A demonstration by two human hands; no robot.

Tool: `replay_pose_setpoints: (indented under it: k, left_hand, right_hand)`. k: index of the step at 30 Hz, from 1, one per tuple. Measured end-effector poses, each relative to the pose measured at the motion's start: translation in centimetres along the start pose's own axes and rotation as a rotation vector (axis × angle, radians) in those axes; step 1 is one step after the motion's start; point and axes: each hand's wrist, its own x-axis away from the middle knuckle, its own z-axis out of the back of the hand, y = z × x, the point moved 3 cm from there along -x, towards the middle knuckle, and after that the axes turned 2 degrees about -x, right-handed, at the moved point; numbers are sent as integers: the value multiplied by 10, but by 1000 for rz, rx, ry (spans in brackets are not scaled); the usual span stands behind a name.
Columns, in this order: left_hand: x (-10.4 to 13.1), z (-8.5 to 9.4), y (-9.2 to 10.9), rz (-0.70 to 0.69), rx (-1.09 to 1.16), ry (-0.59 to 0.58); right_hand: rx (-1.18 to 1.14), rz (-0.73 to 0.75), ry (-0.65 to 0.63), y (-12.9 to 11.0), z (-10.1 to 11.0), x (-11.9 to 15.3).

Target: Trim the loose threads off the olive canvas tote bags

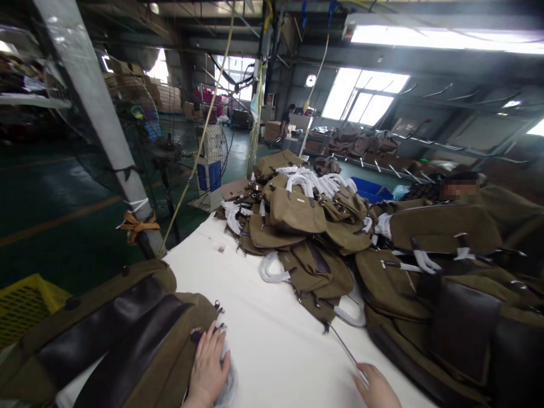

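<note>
Left hand [208,368]: spread flat, pressing clear plastic wrap [225,362] against olive canvas backpack with dark brown leather straps [127,340], at near left edge of white table [263,340]; best kept flat, steady

Right hand [376,388]: pinching thin strap end [346,354] trailing from piled olive bags [323,249]; pull gently, avoiding snags

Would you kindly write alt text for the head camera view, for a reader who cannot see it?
The left hand rests on clear plastic wrap beside an olive bag, while the right hand pulls a thin strap from a pile of bags on a white table.
</note>
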Motion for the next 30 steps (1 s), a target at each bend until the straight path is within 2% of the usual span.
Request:
replay_pose_setpoints:
  k: [2, 4, 8, 11, 14, 17, 20, 25, 27, 30]
  left_hand:
    - [-1, -6, 0, -14, -24, 7]
    - [-1, -12, 0, -30, -45, 13]
    - [-2, -20, 0, -48, -66, 20]
    - [-2, -24, -1, -56, -61, 3]
    - [-3, -28, -3, -60, -52, -4]
    - [-2, -31, -5, -68, -69, 3]
    - [-2, -31, -5, -78, -88, 20]
    - [-4, -24, -2, -79, -98, 52]
    - [-3, -23, -1, -83, -100, 66]
    - [-1, -26, -2, -72, -98, 82]
  right_hand:
    - [87, 89, -70, -43, -4, -40]
    - [106, 162, -86, -87, -9, -81]
    - [112, 310, -102, -162, -33, -158]
    - [153, 411, -159, -203, -61, -202]
    - [237, 442, -230, -227, -88, -224]
    - [329, 411, -266, -237, -106, -223]
    - [364, 369, -273, -236, -107, -209]
    - [234, 323, -244, -221, -75, -173]
    - [135, 286, -229, -212, -59, -146]
    - [-84, 220, -247, -198, -46, -91]
